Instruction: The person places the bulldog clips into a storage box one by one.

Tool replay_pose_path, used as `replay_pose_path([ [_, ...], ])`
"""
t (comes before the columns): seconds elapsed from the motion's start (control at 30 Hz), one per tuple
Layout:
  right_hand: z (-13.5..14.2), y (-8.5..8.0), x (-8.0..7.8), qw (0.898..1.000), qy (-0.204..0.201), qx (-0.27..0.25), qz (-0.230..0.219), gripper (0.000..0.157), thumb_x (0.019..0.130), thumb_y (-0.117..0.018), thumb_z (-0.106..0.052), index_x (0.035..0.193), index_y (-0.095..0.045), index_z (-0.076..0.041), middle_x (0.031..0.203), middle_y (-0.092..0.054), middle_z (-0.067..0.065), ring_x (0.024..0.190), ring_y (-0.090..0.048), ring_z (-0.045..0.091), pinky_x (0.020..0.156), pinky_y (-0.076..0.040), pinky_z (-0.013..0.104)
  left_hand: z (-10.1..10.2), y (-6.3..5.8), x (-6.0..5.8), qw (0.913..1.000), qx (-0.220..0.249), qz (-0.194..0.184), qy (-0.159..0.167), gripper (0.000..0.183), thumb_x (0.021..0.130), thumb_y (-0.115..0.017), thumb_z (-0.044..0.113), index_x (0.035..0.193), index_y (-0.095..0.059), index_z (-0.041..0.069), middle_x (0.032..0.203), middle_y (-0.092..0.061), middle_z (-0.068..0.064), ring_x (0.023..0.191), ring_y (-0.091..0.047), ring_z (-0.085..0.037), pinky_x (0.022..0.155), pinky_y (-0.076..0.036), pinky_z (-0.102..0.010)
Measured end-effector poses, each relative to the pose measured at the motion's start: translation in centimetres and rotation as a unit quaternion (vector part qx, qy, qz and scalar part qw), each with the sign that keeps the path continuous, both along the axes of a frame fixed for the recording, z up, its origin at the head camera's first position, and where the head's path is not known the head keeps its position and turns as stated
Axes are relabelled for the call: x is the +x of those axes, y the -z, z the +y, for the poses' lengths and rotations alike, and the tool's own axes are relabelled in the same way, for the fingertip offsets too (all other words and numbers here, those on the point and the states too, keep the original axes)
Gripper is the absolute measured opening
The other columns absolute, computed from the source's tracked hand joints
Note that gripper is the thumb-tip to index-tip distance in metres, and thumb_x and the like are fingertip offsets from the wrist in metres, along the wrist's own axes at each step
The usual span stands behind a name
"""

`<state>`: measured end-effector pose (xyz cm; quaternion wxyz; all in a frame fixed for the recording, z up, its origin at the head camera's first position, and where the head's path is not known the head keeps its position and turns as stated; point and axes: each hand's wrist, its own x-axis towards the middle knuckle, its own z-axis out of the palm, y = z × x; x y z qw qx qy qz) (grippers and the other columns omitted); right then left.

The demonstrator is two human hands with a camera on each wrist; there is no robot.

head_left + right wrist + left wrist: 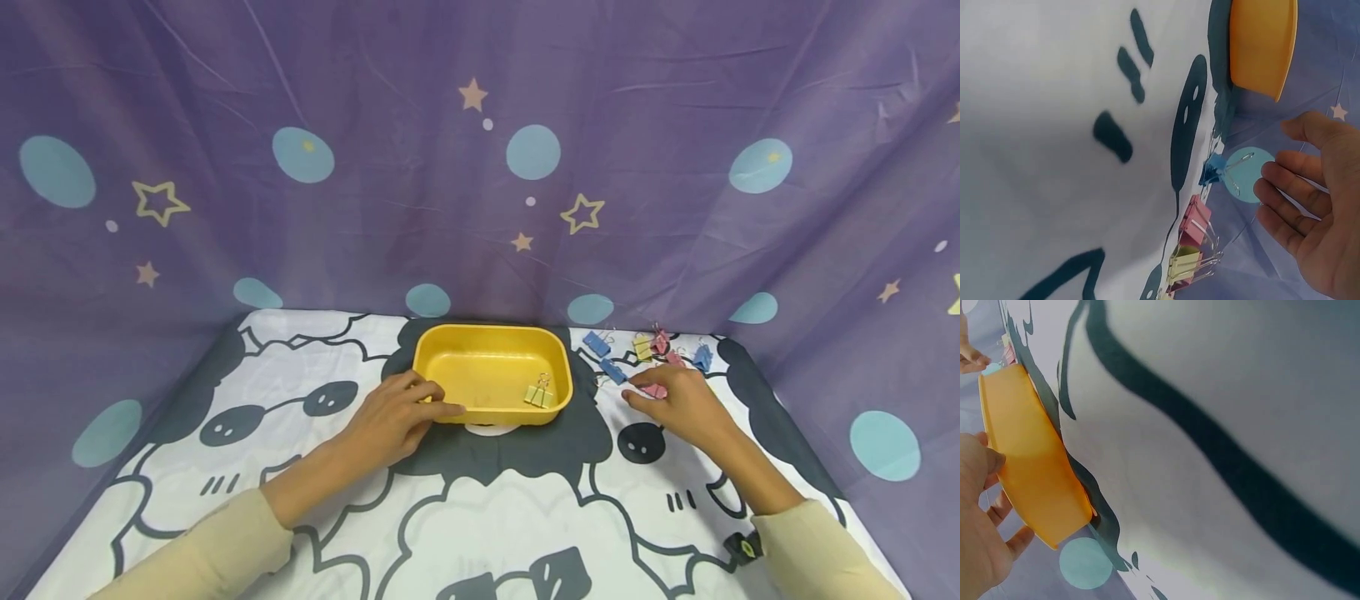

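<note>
Beige sleeves (213,542) lead to a left hand (397,412) gripping a rounded tray (480,379), a loose-fingered right hand (681,402) near wire-handled clips (613,371).

A purple fabric (405,242) hangs like a wall behind the sheep-print cloth (517,508) and wraps round to its left and right sides, falling in soft folds and fine creases. Light-blue ovals (533,152), outlined yellow stars (582,214), small solid peach stars (472,96) and whitish dots (531,202) are scattered over the fabric; a row of the ovals runs just above the sheep-print cloth's far edge. The sheep-print cloth itself lies flat — white, with thick dark outlines, cartoon faces in dark sunglasses (232,426) and dark grey patches (517,454). Light over the sheep-print cloth is soft and diffuse, and the fabric beyond it carries faint paler sheens along its folds.
</note>
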<state>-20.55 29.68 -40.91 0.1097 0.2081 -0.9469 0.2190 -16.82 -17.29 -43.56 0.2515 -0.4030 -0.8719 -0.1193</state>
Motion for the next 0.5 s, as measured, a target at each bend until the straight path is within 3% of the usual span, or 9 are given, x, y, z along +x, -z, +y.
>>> replay_pose_path([
  [0.5,2.7,0.4,-0.1,0.999,0.029,0.017,0.0,0.028,0.092,-0.089,-0.022,0.113,-0.088,-0.004,0.104,-0.087,0.012,0.103,-0.081,0.04,0.088,-0.062,0.061,0.1,-0.1,0.1,1.0,-0.001,-0.008,-0.002,0.049,0.088,-0.087,-0.004,0.121,-0.088,0.033,0.108,-0.077,0.002,0.1,-0.066,-0.023,0.083,-0.059,-0.039],
])
